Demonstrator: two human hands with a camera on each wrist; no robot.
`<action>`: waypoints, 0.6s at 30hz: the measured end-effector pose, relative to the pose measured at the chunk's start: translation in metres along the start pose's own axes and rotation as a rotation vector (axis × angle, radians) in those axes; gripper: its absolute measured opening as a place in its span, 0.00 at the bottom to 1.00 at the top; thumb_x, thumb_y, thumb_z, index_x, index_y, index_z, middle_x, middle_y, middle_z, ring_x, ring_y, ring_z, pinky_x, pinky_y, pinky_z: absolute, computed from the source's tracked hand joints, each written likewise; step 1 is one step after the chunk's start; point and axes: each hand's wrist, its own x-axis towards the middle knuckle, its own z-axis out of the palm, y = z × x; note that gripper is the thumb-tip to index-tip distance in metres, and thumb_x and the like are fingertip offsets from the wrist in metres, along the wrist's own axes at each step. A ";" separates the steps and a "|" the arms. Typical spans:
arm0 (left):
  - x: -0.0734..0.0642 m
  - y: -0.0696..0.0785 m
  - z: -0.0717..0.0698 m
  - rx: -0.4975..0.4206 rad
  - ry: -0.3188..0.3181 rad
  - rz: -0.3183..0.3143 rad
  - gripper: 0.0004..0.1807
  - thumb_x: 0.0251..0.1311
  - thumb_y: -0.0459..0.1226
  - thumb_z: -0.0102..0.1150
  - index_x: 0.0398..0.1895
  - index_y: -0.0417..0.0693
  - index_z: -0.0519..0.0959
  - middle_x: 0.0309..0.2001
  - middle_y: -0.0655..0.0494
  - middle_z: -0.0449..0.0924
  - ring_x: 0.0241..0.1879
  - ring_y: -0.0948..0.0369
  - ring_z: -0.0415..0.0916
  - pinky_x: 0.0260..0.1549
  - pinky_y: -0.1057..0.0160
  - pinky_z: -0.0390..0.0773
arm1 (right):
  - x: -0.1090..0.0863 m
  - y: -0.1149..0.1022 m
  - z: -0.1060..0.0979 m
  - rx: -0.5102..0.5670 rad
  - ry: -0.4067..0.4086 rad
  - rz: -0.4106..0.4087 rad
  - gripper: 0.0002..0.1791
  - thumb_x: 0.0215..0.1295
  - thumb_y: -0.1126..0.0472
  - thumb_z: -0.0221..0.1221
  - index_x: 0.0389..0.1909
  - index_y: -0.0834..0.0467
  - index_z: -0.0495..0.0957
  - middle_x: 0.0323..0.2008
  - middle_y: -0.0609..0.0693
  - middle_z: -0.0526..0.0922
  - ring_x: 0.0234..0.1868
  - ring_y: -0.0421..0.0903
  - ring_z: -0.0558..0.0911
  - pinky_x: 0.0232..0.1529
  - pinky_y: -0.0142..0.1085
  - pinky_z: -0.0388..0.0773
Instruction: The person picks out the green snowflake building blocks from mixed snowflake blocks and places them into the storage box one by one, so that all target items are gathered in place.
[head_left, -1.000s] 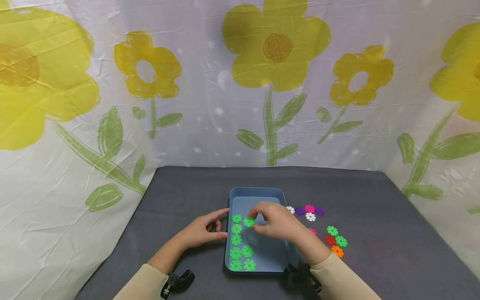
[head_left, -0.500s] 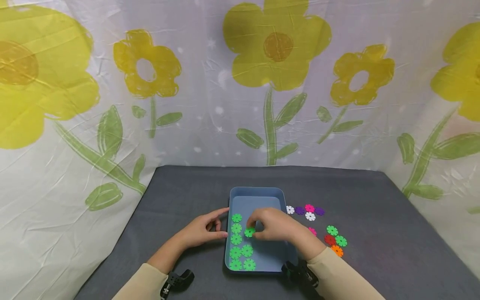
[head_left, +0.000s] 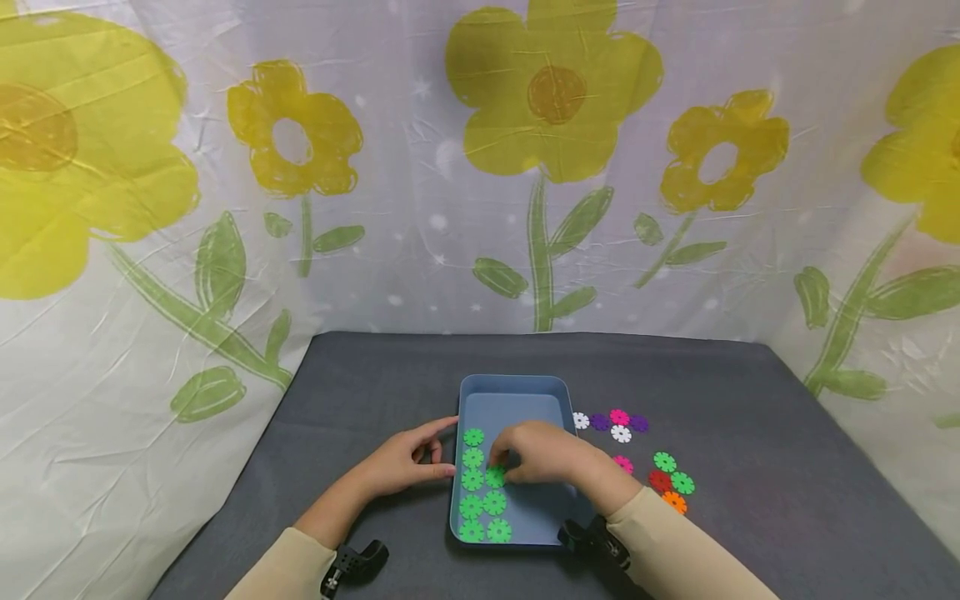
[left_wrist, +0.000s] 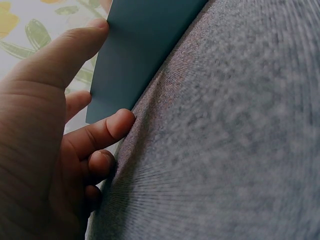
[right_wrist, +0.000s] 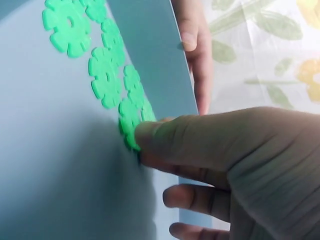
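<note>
A blue-grey rectangular tray [head_left: 542, 515] lies on the table with several green notched interlocking discs [head_left: 472, 457] in its left part, one column against the left wall and a second beside it. My right hand [head_left: 547, 454] pinches a green disc [right_wrist: 129, 120] between thumb and fingers, low over the tray floor, in the second column above the disc nearer me. Its other fingers hang loosely curled. On the tray's left outer side rests my left hand [head_left: 408, 458], thumb and forefinger touching the wall [left_wrist: 135, 55], the other fingers bent inward.
Right of the tray lie loose discs: white [head_left: 621, 433], purple [head_left: 639, 423], pink [head_left: 619, 416], green [head_left: 682, 482], red [head_left: 660, 480] and orange [head_left: 674, 502]. A dark grey cloth [head_left: 390, 375] covers the table. A flower-printed curtain [head_left: 405, 250] hangs behind.
My right hand has moved the green disc toward me along the second column, down close to the disc below it. My left hand has stayed at the tray's side.
</note>
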 end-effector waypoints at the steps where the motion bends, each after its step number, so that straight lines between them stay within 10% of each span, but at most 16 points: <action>1: 0.000 0.000 0.000 0.001 0.000 0.000 0.41 0.64 0.49 0.71 0.78 0.56 0.65 0.33 0.60 0.77 0.23 0.63 0.64 0.26 0.64 0.66 | -0.001 0.000 -0.001 0.014 -0.004 0.005 0.11 0.59 0.65 0.73 0.43 0.54 0.88 0.38 0.41 0.86 0.42 0.37 0.82 0.49 0.36 0.78; 18: -0.001 0.001 0.001 0.049 0.012 0.014 0.42 0.65 0.51 0.70 0.79 0.52 0.64 0.34 0.62 0.77 0.23 0.65 0.63 0.27 0.64 0.67 | -0.051 0.005 -0.041 0.245 0.142 0.021 0.12 0.71 0.64 0.64 0.53 0.51 0.83 0.49 0.45 0.84 0.49 0.45 0.81 0.50 0.41 0.78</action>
